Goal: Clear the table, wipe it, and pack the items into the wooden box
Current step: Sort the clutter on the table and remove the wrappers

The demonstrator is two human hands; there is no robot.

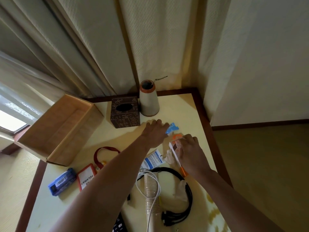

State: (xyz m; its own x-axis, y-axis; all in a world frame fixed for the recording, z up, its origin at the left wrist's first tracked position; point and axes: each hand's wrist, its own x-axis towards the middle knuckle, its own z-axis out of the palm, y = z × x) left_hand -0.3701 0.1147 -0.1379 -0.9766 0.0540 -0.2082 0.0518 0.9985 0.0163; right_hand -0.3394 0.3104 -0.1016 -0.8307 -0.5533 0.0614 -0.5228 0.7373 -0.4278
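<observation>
My left hand (154,132) reaches across the cream table (187,114) with fingers spread, touching a blue wrapper (172,128). My right hand (190,152) has curled fingers around a white pen-like stick with an orange end (176,156), over an orange item (177,136) and crumpled tissue (168,156). The open wooden box (61,129) stands empty at the table's left corner. Nearer me lie a white tube with blue print (153,160), a stack of paper cups (151,190), a white cable (154,198), black cables (185,198), a red lanyard card holder (87,178) and a blue box (61,181).
A dark patterned tissue box (125,113) and a cone-shaped vase (148,99) stand at the back by the curtains. A wall closes the right side beyond the table's brown edge (207,121). A dark remote (119,224) pokes in at the bottom. Yellowish stains (213,210) mark the right front.
</observation>
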